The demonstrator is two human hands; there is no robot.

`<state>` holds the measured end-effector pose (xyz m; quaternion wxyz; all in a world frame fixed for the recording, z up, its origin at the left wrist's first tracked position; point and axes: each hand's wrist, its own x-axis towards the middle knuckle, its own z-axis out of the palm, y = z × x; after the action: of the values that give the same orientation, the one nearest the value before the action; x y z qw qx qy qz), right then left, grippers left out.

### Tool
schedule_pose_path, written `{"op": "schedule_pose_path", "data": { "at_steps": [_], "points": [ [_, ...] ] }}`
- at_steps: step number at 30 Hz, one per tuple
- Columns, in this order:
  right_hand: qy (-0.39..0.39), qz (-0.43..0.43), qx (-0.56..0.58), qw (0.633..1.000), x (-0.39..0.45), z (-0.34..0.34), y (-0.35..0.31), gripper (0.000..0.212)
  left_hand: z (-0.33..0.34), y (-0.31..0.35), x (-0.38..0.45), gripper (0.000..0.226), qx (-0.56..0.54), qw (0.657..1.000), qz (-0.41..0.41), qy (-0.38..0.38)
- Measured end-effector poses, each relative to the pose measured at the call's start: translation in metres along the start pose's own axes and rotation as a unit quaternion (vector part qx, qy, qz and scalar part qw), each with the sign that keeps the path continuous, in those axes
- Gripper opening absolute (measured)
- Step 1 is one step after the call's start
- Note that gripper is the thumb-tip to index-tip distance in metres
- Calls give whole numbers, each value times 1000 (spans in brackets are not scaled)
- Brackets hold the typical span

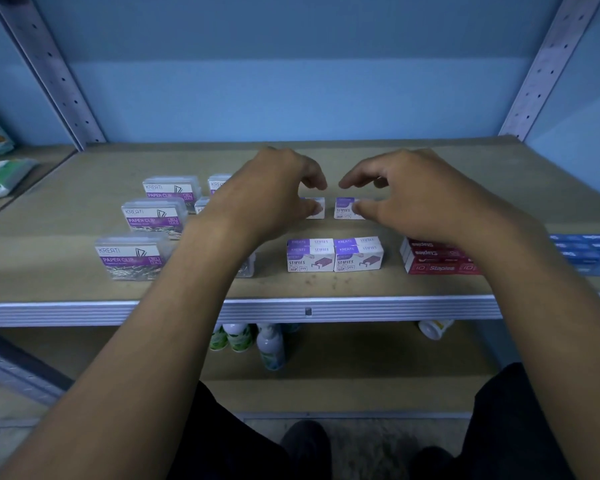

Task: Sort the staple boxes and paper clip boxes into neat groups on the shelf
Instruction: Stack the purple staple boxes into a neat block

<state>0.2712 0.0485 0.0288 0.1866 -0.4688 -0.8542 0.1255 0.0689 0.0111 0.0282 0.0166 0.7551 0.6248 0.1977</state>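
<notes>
Your left hand (274,192) and right hand (406,195) arch over the shelf (84,289), each pinching its own small staple box (345,208).

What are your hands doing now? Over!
Left hand pinching one purple staple box. Right hand pinching its twin. Gap between them. Nothing blocking.
</notes>
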Motion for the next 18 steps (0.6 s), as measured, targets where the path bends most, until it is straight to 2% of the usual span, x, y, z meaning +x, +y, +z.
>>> {"op": "schedule_pose_path", "data": {
  "at_steps": [8,18],
  "points": [
    [-23,11,-11,1000,15,17,5,32,21,-3,12,31,45,998,-12,-47],
    [-3,7,-9,1000,20,26,8,31,19,-3,13,31,38,999,-4,-32]
  ]
}}
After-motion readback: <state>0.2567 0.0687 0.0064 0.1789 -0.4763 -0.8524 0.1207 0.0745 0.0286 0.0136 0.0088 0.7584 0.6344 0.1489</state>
